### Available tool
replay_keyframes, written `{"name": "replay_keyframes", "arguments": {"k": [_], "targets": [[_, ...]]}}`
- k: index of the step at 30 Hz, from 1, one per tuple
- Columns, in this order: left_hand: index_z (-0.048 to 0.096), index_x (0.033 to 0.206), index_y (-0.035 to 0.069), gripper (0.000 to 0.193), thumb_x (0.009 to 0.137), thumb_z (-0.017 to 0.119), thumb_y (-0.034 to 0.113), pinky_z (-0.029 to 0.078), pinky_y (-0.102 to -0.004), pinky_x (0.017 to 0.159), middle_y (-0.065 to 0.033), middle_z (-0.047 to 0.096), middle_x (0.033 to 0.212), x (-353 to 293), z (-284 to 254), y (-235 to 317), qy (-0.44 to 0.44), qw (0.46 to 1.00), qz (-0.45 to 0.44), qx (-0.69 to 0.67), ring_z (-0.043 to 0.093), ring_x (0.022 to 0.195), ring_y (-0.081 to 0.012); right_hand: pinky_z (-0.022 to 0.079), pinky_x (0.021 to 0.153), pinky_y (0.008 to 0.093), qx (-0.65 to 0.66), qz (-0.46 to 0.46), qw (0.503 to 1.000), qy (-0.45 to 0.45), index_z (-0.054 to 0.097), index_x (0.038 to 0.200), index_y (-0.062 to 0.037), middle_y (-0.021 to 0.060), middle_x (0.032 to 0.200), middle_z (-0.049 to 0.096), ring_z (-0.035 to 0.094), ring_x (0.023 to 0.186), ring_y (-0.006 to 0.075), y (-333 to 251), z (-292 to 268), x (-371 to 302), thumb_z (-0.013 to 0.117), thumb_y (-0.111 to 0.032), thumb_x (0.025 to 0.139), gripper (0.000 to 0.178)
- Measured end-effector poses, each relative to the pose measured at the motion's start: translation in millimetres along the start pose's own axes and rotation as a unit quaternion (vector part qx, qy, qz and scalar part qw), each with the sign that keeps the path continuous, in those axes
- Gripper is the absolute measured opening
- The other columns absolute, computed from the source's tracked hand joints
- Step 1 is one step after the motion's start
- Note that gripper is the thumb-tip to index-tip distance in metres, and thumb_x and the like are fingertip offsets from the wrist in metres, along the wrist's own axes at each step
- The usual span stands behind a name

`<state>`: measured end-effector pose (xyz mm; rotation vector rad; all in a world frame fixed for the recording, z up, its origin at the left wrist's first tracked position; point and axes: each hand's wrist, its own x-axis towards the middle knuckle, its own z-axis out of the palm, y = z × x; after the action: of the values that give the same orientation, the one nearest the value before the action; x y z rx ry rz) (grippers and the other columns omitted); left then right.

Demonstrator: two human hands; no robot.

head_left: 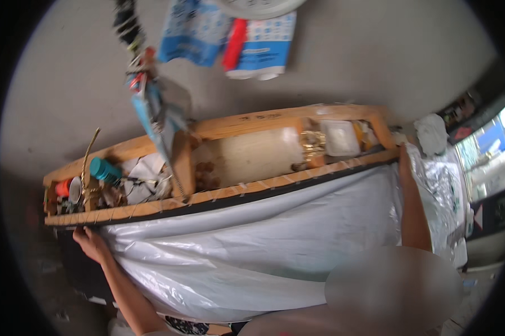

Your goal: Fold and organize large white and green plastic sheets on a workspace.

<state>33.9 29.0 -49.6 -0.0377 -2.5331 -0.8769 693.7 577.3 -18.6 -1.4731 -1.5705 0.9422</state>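
Note:
A long wooden frame (224,197) with open compartments runs across the view, its right end higher in the picture. White plastic sheeting (252,224) hangs from the dark strip (275,189) along its near edge. My left hand (92,245) is at the near left end, fingers curled against that edge. At the near right corner is my right hand (402,159), its arm in front of the sheeting and its fingers closed at the edge. What either hand grips is too small to make out.
Compartments hold a teal container (104,170), an orange-red item (63,187), a white cup (75,190), gold cord (313,144) and a white tray (342,138). A wrapped cord (143,78) with a blue strip hangs in front. Blue-and-white packets (261,47) hang on the wall.

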Motion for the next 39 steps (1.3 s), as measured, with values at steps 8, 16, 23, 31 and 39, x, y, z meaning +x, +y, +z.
{"name": "replay_keyframes", "arguments": {"k": [8,16,23,31,39], "targets": [[0.051,0.11,-0.003,0.025,0.089,0.053,0.012,0.046,-0.0295,0.085,-0.0141,0.057,0.106,-23,-17,-9,0.1,0.945,0.221,-0.219,0.056,0.096,-0.0211,0.03,0.099,0.0367,-0.067,-0.011,0.988,0.139,0.033,0.13,0.0038,0.0217,0.125,0.045,0.042,0.117,0.0321,25,12,-22,0.03,-0.047,0.092,0.063],[0.043,0.124,-0.001,0.045,0.088,0.049,0.025,0.031,-0.043,0.1,-0.0188,0.049,0.123,-100,-171,128,0.135,0.915,0.373,-0.079,0.042,0.117,-0.0326,0.042,0.081,0.0282,0.058,-0.157,0.986,0.026,0.038,0.127,-0.0031,0.0114,0.096,0.058,0.054,0.089,0.0173,55,17,-60,0.054,-0.002,0.077,0.052],[0.054,0.072,0.001,0.016,0.072,0.061,0.016,0.043,-0.0455,0.068,-0.0179,0.059,0.08,-124,-154,-12,-0.225,0.944,0.096,0.223,0.055,0.078,-0.0376,0.043,0.066,0.0248,0.19,-0.141,0.938,-0.252,0.047,0.114,-0.0052,0.0054,0.082,0.056,0.053,0.073,0.0118,-31,80,-205,0.053,-0.002,0.08,0.034],[0.055,0.109,0.005,0.038,0.071,0.062,0.005,0.04,-0.0323,0.089,-0.0097,0.056,0.111,-291,-171,211,-0.266,0.801,0.528,-0.098,0.05,0.109,-0.0306,0.045,0.069,0.0293,0.223,-0.1,0.904,-0.35,0.046,0.113,-0.0045,0.0098,0.092,0.057,0.057,0.082,0.0191,-99,144,-335,0.053,-0.001,0.082,0.031],[0.06,0.087,0.0,0.011,0.08,0.061,0.009,0.047,-0.0313,0.065,-0.0109,0.063,0.08,-150,-109,50,-0.248,0.95,0.143,-0.121,0.06,0.07,-0.0211,0.033,0.087,0.0553,-0.495,-0.321,0.806,-0.037,0.057,0.108,-0.0096,0.0128,0.126,0.044,0.041,0.112,0.0344,-31,39,-250,0.054,-0.008,0.071,0.038]]}}
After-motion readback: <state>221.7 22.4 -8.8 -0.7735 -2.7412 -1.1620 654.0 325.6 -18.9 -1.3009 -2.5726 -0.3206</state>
